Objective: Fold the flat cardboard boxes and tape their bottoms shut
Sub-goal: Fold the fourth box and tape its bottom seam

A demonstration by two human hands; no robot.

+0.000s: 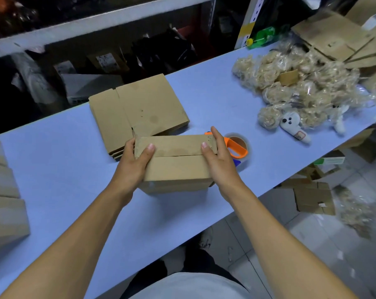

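Note:
A folded cardboard box (176,162) stands on the blue table (70,169) with its two flaps closed on top, an untaped seam running across. My left hand (135,165) grips its left end, thumb on the upper flap. My right hand (217,160) grips the right end, thumb on the flap too. Behind the box lies a stack of flat cardboard boxes (139,108). An orange tape dispenser (236,147) with a roll of clear tape sits just right of my right hand, partly hidden by it.
Folded boxes (3,195) stand at the table's left edge. A heap of bagged plush toys (301,89) and more flat cardboard (338,37) fill the right end, with a green bottle (262,37) behind. Cardboard pieces (312,197) lie on the floor at right.

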